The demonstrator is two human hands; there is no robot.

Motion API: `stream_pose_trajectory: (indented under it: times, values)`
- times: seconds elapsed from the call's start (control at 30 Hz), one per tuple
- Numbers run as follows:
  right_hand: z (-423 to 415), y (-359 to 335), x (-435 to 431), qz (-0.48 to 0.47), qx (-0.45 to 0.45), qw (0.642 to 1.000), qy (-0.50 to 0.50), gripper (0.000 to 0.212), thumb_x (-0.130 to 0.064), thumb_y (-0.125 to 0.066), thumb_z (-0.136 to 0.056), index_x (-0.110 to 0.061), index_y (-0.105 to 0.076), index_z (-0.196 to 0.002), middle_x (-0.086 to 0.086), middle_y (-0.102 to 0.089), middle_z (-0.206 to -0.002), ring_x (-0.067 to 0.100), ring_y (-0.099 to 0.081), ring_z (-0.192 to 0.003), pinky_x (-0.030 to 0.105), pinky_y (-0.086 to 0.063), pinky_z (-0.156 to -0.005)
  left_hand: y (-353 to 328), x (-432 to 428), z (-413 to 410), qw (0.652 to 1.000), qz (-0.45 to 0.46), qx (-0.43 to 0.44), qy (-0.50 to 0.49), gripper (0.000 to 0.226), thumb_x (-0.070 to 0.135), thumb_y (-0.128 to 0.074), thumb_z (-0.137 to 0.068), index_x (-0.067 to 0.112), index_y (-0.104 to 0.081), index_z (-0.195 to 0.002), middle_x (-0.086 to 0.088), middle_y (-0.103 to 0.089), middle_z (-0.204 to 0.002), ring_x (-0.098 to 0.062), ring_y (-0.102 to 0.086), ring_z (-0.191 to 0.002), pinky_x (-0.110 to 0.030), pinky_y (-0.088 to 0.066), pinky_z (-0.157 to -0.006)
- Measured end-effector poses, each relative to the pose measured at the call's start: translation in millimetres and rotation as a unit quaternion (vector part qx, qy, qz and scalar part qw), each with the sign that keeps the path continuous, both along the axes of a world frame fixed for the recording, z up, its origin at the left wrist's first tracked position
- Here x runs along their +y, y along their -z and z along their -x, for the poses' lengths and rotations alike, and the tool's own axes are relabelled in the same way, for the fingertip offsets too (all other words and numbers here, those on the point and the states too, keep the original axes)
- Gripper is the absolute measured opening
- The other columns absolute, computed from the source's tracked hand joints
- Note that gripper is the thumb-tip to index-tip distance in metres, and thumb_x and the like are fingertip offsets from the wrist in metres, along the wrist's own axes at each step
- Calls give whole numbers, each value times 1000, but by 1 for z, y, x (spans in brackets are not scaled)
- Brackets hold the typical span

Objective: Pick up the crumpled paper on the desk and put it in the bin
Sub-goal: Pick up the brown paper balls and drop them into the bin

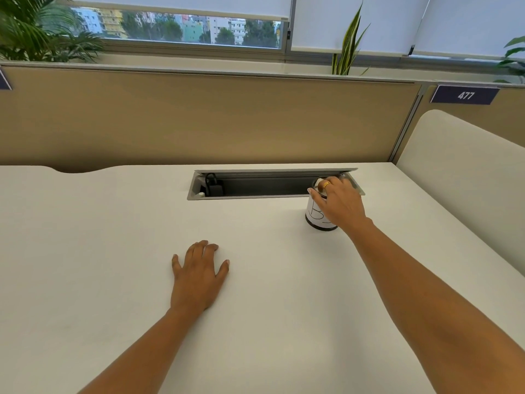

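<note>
White and smooth, one big desk (113, 251) fills most of the view, and every place here is told from it. Along the desk's far edge stands one tan wall panel (199, 118), with one dark sign (465, 95) that reads 477 at its far right. Past the panel there is one long window (176, 28) with white blinds (349, 21) pulled partway down. Three green plants show behind the panel: one bushy plant (31, 32) at the far left, one tall spiky plant (348, 49) toward the right, and one leafy plant (514, 58) at the right edge. One cream cushioned divider (466, 177) stands along the desk's right side. Cut into the far middle of the desk is one long grey cable tray (255, 186) with its lid open, and one black plug (213, 186) sits in its left end. One small round bin (318, 217), dark with a white label, stands on the desk just in front of the tray's right end. Two bare arms reach over the desk. The left hand (197, 277) lies flat on the desk near the middle, fingers spread and holding nothing. The right hand (338, 201) is over the top of the bin, fingers curled down at its rim, with one gold ring (326, 184) on a finger. A bit of white crumpled paper (320, 183) peeks out by those fingers at the bin's mouth; I cannot tell if the fingers grip it or have let go.
</note>
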State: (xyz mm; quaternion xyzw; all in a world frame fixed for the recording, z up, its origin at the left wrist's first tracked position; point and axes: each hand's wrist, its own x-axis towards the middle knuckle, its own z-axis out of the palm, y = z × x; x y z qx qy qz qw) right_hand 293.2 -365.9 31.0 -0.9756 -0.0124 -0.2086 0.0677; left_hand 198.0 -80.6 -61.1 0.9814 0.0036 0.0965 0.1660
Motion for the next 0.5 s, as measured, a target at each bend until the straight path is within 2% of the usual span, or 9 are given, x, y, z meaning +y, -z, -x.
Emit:
stream_pose_trajectory:
  times: [0.13, 0.23, 0.3, 0.37, 0.43, 0.5]
  values:
    - [0, 1, 4, 21, 48, 999, 10, 56, -52, -36, -93, -5, -63, -108, 14, -64, -112, 31, -52, -108, 39, -45, -90, 1, 0, 0, 1000, -3, -5, 0, 83, 60, -2, -68, 21, -43, -127, 0, -40, -141, -17, -31, -136, -53, -16, -113]
    - [0, 0, 7, 26, 61, 998, 20, 58, -55, -36, -92, -4, -62, -84, 15, -66, -94, 31, -57, -99, 37, -45, -80, 0, 0, -1, 1000, 2, -2, 4, 81, 60, -3, -69, 21, -43, -127, 0, -40, -140, -17, -31, -136, -52, -16, -113]
    - [-1, -3, 9, 31, 77, 996, 30, 59, -58, -36, -91, -9, -47, -61, 11, -56, -71, 29, -58, -84, 34, -40, -67, 0, 0, 0, 1000, 7, 4, 5, 70, 59, -12, -77, 21, -43, -127, 1, -39, -141, -16, -30, -136, -52, -15, -114]
    - [-3, -5, 11, 37, 93, 994, 33, 60, -59, -37, -90, -14, -31, -51, 4, -42, -57, 26, -52, -71, 32, -34, -61, 1, 0, -1, 1000, 3, 7, 5, 55, 54, -25, -87, 21, -42, -128, 1, -38, -142, -16, -29, -137, -51, -14, -114]
    - [-3, -6, 12, 41, 99, 994, 31, 59, -60, -37, -90, -15, -28, -51, 4, -41, -56, 24, -48, -67, 31, -33, -61, 0, 0, 0, 1000, 1, 3, 5, 66, 59, -16, -80, 21, -42, -127, 1, -39, -141, -16, -30, -136, -52, -15, -114]
    - [-4, -4, 9, 46, 93, 994, 26, 57, -58, -38, -90, -12, -40, -58, 8, -52, -67, 26, -53, -72, 31, -36, -62, 0, 0, 0, 1000, -2, -3, 2, 79, 61, -4, -69, 21, -43, -126, 1, -40, -140, -16, -31, -135, -52, -16, -113]
